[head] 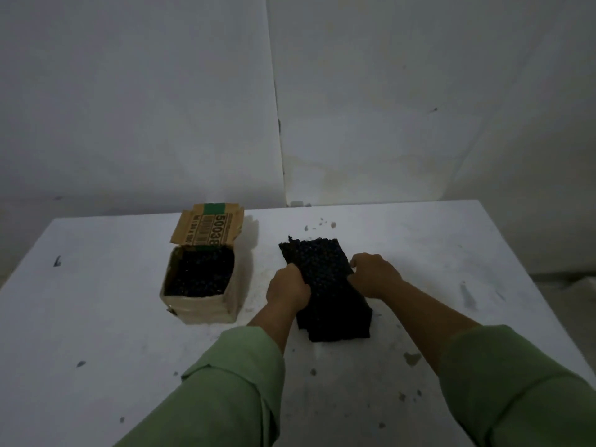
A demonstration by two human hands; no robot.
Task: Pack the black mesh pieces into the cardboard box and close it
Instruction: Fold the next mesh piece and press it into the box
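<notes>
The cardboard box (200,285) stands upright on the white tabletop (96,317), its top open and its far flap (208,228) raised, showing green tape and printed digits. Black mesh pieces (200,272) fill it nearly to the rim. To its right, apart from it, a stack of black mesh pieces (325,285) rests on the tabletop, its top sheet tilted up at the far end.
</notes>
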